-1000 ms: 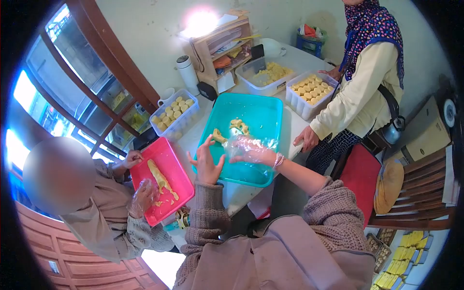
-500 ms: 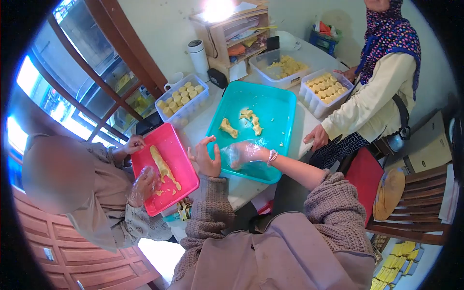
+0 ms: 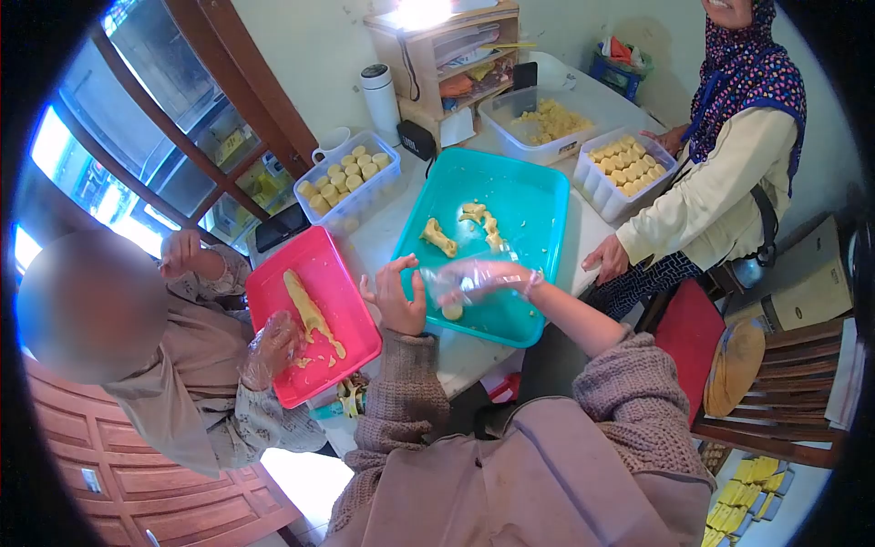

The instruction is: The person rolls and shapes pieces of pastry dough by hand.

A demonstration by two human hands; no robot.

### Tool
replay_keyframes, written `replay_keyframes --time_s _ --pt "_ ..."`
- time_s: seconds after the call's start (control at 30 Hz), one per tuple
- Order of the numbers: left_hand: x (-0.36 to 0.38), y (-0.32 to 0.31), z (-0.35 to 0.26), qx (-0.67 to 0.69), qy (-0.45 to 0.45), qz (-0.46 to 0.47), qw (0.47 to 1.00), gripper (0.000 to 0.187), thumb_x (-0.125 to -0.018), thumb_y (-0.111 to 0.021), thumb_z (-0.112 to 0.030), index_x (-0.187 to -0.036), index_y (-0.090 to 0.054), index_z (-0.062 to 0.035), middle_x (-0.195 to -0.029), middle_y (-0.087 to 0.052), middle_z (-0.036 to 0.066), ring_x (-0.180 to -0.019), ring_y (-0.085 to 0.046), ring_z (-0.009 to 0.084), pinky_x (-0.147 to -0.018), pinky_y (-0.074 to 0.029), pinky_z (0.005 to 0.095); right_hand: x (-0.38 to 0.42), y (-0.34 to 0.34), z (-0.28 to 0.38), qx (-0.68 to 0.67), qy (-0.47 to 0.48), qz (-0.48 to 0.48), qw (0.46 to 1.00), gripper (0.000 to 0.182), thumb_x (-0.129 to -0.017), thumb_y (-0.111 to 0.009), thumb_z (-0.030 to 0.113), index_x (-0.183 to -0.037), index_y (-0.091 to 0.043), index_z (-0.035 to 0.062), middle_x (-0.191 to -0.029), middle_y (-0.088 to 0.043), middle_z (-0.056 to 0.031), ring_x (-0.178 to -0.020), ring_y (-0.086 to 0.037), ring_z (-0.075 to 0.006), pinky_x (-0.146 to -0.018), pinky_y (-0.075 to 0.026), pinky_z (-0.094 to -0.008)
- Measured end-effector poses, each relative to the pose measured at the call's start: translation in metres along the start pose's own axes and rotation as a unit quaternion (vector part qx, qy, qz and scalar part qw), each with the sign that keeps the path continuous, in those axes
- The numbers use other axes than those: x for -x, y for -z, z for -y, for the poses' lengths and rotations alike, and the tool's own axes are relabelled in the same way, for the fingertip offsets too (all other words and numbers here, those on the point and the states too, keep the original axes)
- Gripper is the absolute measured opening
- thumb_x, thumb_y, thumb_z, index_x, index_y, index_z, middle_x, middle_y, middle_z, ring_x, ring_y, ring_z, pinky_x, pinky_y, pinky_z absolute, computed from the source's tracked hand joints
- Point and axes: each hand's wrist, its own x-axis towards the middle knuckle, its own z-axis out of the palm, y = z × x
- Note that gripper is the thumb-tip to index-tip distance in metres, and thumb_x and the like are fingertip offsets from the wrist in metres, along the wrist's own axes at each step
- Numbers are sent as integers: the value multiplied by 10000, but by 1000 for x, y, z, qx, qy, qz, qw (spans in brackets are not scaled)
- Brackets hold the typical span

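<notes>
My right hand [image 3: 483, 277], in a clear plastic glove, is over the near part of a teal tray [image 3: 428, 325]. Its fingers stretch leftward, loosely curved. Just below them a small round dough piece [image 3: 452, 311] shows in the tray, and no grip on it is visible. My bare left hand [image 3: 401, 299] is raised at the tray's left edge with fingers apart, holding nothing. Farther in lie a lump of yellow dough [image 3: 438, 237] and a crooked dough strip [image 3: 492, 232], with crumbs around.
To the left, a co-worker's gloved hand [image 3: 277, 342] touches a pink tray [image 3: 262, 281] holding a dough roll [image 3: 305, 308]. Tubs of round dough pieces [image 3: 351, 170] [image 3: 629, 166] and a tub of crumbly dough [image 3: 554, 120] stand behind. Another person's hand [image 3: 606, 259] rests at the table's right edge.
My right hand has lifted and its fingers have loosened, uncovering the round dough piece. The co-worker's bare hand has moved up off the pink tray. My left hand stays open.
</notes>
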Motion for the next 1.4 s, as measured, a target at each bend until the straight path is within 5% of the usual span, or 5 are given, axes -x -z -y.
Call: replay_keyframes --time_s 0.33,0.87,1.0,1.3,1.4 --pt "-4 14 -9 29 -62 93 993 402 -754 -678 -227 -1136 -564 -174 -985 -628 -76 -1057 -551 145 -1053 -136 478 10 -26 -44 165 140 -226 950 569 -685 -756 137 -1211 -554 61 -1167 -570 -161 -1083 -559 -320 -940 -447 -409" --pt "-3 15 -13 43 -94 140 985 506 -623 -810 -296 -1087 -630 -204 -1019 -644 -24 -1052 -563 168 -1006 -240 464 32 -18 -3 -336 98 -157 923 367 -884 -646 269 -1166 -596 40 -1002 -638 -18 -864 -571 -72 -679 -487 -250" --pt "4 6 -3 5 -101 145 984 480 -628 -801 -313 -1065 -632 -209 -1050 -614 4 -1061 -556 181 -993 -253 486 19 -35 -26 -412 136 -179 883 481 -850 -683 165 -1269 -484 37 -1158 -577 -50 -1029 -565 -133 -855 -498 -298" --pt "4 14 -11 -1 -130 107 986 442 -630 -803 -334 -1013 -632 -195 -1072 -591 -36 -1111 -531 173 -1009 -242 503 14 -39 -4 -316 64 -248 913 547 -837 -692 209 -1293 -457 22 -1205 -542 -104 -1102 -536 -191 -914 -462 -325" --pt "7 8 -7 -15 -147 107 983 421 -632 -801 -326 -991 -635 -184 -1044 -603 -30 -1124 -533 169 -1019 -240 492 6 -42 -17 -67 81 -332 937 676 -798 -729 286 -1335 -419 15 -1264 -514 -156 -1170 -505 -248 -972 -427 -362"
